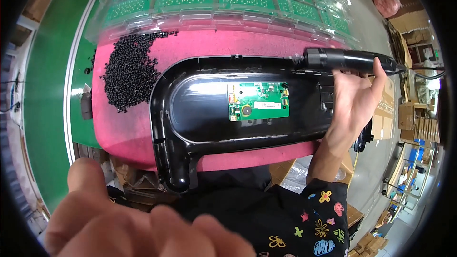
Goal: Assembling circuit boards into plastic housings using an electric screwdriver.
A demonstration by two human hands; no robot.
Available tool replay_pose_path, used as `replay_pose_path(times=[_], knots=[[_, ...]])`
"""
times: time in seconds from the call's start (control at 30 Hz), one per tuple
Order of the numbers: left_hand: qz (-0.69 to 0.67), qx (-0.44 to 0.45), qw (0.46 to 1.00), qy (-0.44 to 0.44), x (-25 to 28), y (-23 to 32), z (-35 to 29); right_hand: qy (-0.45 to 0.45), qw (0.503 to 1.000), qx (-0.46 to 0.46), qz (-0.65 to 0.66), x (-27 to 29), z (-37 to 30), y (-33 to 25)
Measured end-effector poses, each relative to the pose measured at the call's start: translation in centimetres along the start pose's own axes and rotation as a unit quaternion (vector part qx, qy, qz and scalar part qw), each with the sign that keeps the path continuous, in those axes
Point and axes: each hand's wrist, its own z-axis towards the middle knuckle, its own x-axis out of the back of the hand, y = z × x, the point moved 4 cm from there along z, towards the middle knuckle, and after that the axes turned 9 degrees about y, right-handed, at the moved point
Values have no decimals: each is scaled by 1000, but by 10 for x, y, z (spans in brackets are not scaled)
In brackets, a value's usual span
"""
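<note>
A glossy black plastic housing with a rounded end and a short leg lies on a pink mat. Within it sits a green circuit board with a white label and a round black part. My right hand is wrapped around a black electric screwdriver, held level along the housing's far edge. The screwdriver's tip points left, close to the far rim; contact cannot be made out. Large and blurred at the lower left, my left hand is raised near the camera, thumb apart from loosely bent fingers, with nothing visible in it.
A heap of small black screws covers the left part of the pink mat. Behind it, clear plastic trays carry several green circuit boards. The screwdriver's cable runs off right. Cardboard boxes and a cart stand to the right.
</note>
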Motion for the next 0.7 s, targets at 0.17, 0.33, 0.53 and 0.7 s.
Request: replay_pose_path(times=[0.17, 0.33, 0.53, 0.7], knots=[[34, 114, 987, -104, 25, 11, 2, -92, 995, 20, -34, 1, -3, 8], [-3, -241, 970, 40, 33, 15, -31, -81, 948, 302, -55, -19, -27, -17], [-60, -91, 987, 117, -78, -56, -12, -95, 899, 415, -98, -15, -42, -9], [-20, -53, 998, -20, -135, -88, 6, -85, 866, 490, -45, 5, -52, -36]])
